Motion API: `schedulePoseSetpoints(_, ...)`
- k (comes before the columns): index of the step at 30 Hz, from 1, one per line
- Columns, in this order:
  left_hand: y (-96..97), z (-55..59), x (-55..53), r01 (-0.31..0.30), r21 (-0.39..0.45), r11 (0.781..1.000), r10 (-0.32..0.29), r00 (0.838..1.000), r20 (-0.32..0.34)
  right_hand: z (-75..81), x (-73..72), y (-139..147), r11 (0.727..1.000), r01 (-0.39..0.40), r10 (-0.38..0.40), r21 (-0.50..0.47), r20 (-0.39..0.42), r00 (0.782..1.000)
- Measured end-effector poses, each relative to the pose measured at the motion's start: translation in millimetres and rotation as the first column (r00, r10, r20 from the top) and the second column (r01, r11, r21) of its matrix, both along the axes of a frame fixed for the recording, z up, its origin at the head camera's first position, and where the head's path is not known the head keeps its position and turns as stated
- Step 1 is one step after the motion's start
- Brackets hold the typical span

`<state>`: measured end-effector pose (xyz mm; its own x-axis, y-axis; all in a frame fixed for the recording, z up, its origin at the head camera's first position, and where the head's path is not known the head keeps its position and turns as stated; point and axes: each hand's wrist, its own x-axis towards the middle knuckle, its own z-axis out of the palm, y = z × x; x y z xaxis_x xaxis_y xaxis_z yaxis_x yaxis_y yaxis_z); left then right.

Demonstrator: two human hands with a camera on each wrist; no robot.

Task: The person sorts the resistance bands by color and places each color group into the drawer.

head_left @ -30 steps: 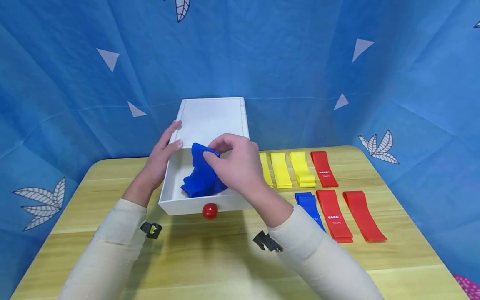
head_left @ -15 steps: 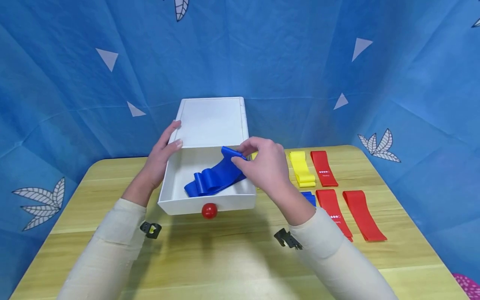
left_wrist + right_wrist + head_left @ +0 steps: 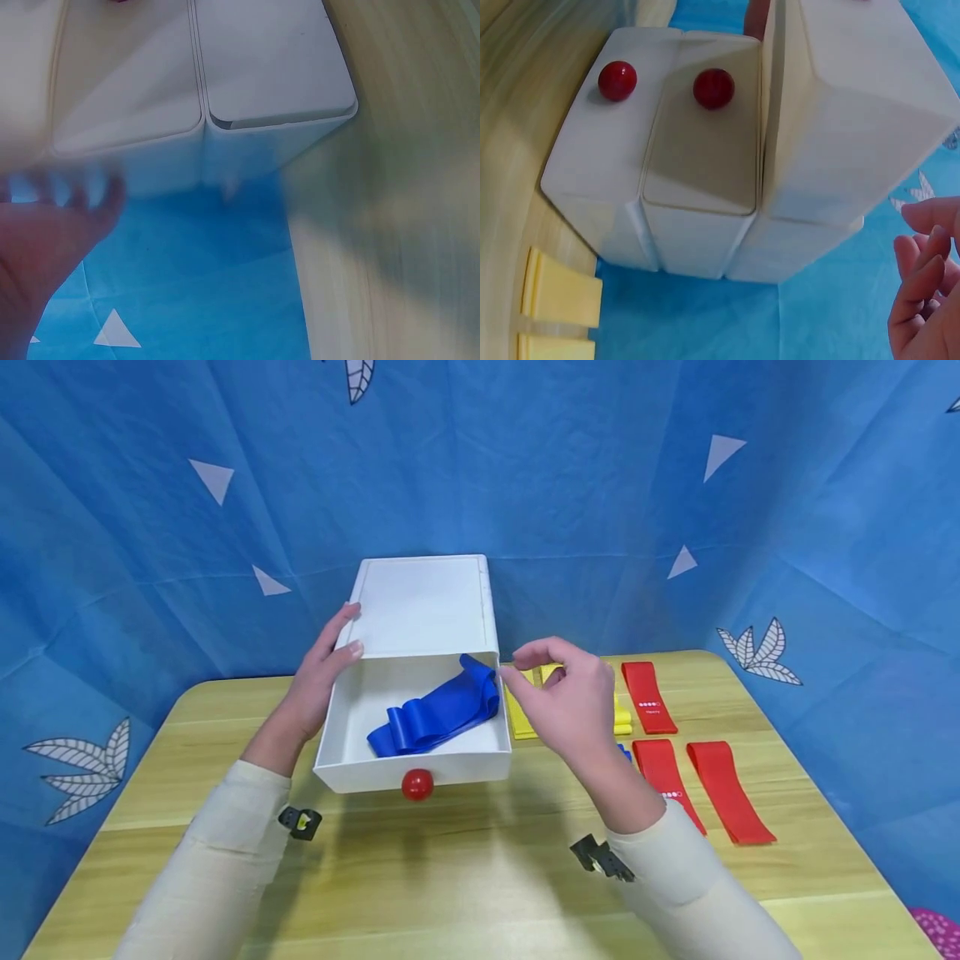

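A glossy blue folded band (image 3: 438,714) lies in the pulled-out white plastic drawer (image 3: 465,767) near the far edge of the counter (image 3: 450,877). The right hand (image 3: 573,706) has a narrow, empty grip; the left hand (image 3: 315,681) braces the white casing (image 3: 420,606). Tucking the band's raised end low should prevent snagging.

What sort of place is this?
Probably a small, staged demonstration corner rather than a lived-in room. A patterned blue cloth hangs behind the wood-grain table, which holds a white drawer unit and flat coloured bands set out in rows.
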<state>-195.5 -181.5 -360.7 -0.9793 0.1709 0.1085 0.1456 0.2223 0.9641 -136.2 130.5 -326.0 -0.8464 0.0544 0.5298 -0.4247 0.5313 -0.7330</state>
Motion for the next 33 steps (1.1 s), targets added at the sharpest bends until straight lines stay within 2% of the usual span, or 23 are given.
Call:
schedulePoseSetpoints(3, 0.1, 0.1, 1.3, 0.003, -0.002, 1.0, -0.003, 1.0, 0.001, -2.9, 1.7, 12.0, 0.999, 0.026, -0.027, -0.022, -0.036, 0.999)
schedulePoseSetpoints(7, 0.3, 0.8, 1.6, 0.004, 0.001, 1.0, -0.004, 1.0, 0.001, -9.9, 0.4, 30.1, 0.997, 0.067, -0.069, -0.043, -0.035, 0.997)
schedulePoseSetpoints(11, -1.0, 0.6, 2.5, 0.006, 0.0, 1.0, -0.006, 1.0, 0.006, -21.8, -2.3, 48.8, 0.993, 0.101, -0.101, -0.064, 0.004, 0.995)
schedulePoseSetpoints(18, 0.7, -0.3, 0.8, 0.009, 0.0, 1.0, -0.009, 1.0, -0.001, -49.7, -12.5, 82.9, 0.989, 0.104, -0.092, -0.102, 0.116, 0.989)
schedulePoseSetpoints(24, -1.4, -0.2, -0.1, 0.017, 0.016, 1.0, -0.017, 1.0, -0.005, -73.2, -20.0, 97.4, 0.99, 0.131, -0.114, -0.053, 0.245, 0.963)
schedulePoseSetpoints(33, -1.3, -0.6, -0.5, 0.018, 0.017, 1.0, -0.018, 1.0, -0.003, -94.5, -22.4, 116.2, 0.994, 0.102, -0.111, 0.043, 0.406, 0.907)
